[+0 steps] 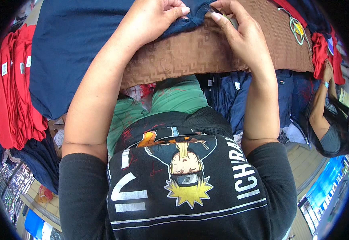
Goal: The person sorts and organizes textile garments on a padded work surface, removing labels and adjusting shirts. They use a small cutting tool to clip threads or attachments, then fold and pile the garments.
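Observation:
My left hand [152, 18] is closed at the top of the view, its thumb and fingers pinching the edge of a navy garment [74, 44]. Across from it, my right hand [242, 28] curls with thumb and forefinger close together beside the same edge. A small dark thing shows at its fingertips and a bit of something pale inside the palm; what it is I cannot make out. The gathered navy edge lies between both hands over a brown patterned cloth surface [182, 56]. The garment spreads left and hangs over the near side.
Folded red garments [16, 88] hang at the left. More navy garments [234, 96] lie below the brown surface, near my lap. A pale green cord [296, 30] with a yellow part rests at the upper right. Another person's arm [320, 108] reaches toward red cloth at far right.

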`<state>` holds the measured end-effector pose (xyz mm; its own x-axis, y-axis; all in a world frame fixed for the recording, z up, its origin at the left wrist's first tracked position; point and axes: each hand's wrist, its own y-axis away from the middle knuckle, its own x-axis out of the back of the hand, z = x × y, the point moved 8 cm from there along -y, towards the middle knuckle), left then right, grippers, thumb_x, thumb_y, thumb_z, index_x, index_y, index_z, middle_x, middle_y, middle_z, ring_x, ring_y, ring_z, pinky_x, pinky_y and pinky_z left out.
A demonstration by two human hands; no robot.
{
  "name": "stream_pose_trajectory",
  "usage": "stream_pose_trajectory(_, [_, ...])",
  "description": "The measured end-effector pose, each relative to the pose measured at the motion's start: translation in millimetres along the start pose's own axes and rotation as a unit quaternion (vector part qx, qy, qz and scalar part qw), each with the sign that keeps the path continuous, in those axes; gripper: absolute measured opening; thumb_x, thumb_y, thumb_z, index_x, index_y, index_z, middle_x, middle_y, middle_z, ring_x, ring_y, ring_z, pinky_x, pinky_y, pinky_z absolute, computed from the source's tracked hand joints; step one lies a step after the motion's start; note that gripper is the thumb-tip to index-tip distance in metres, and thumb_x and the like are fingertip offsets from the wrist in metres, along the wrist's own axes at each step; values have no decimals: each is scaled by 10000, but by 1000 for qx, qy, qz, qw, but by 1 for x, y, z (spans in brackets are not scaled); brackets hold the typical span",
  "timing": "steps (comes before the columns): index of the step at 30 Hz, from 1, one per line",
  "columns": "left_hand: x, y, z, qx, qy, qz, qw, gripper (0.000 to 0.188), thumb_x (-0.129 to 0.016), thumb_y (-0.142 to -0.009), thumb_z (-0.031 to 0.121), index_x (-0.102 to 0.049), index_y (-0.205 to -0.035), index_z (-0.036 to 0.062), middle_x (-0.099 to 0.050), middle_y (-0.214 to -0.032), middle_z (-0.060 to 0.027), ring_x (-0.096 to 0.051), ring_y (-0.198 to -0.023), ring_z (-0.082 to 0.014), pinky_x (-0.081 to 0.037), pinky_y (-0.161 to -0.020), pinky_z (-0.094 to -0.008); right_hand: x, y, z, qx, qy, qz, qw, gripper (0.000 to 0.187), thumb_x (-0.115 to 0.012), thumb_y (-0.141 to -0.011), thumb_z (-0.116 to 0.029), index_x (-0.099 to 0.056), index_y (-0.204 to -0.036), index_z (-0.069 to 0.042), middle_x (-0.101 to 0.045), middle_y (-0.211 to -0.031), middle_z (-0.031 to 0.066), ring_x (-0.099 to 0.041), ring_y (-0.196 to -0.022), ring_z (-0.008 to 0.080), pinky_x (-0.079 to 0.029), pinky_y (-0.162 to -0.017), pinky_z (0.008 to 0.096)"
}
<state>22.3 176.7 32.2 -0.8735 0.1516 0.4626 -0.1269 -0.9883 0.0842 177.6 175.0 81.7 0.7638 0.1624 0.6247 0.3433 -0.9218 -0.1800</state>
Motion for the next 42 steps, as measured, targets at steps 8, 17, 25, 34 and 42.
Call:
stream_pose_trajectory(8, [-1,0,5,8,4,-9,1000,156,-604,-895,122,-647,-881,-27,-652,-706,-48,-567,-650,-72,-464,-606,-241,-16,14,-8,129,153,0,980,166,-663,-828,-129,-643,-980,-65,-630,-905,110,-633,-838,288,-493,-724,351])
stream_pose_trajectory(17, [0,6,8,33,123,9,992,166,-604,-896,129,-655,-900,-30,-688,-822,-74,-616,-717,-123,-489,-671,-262,-23,10,-4,133,202,-17,970,191,-664,-823,-139,-649,-1007,-90,-643,-930,82,-637,-850,267,-494,-743,355])
stream_pose_trajectory(25, [82,122,80,-197,-21,-260,945,351,-488,-895,283,-674,-831,-8,-678,-920,-186,-650,-911,-299,-430,-899,-407,18,10,7,37,39,90,994,184,-623,-840,-71,-620,-995,27,-644,-888,139,-612,-811,198,-473,-744,303])
stream_pose_trajectory(34, [33,81,29,-206,-167,-18,964,292,-571,-791,-3,-595,-1081,15,-610,-1098,-124,-560,-1099,-269,-406,-992,-355,-34,23,12,120,69,-71,988,362,-673,-801,-21,-643,-1146,-124,-658,-999,63,-612,-914,149,-476,-837,297])
stream_pose_trajectory(42, [15,40,-24,-67,53,50,995,243,-632,-909,191,-670,-1064,7,-673,-985,-11,-568,-918,-59,-447,-860,-227,-40,3,61,-95,-165,-76,979,190,-675,-879,-203,-696,-984,-46,-615,-831,-73,-513,-762,13,-419,-685,184])
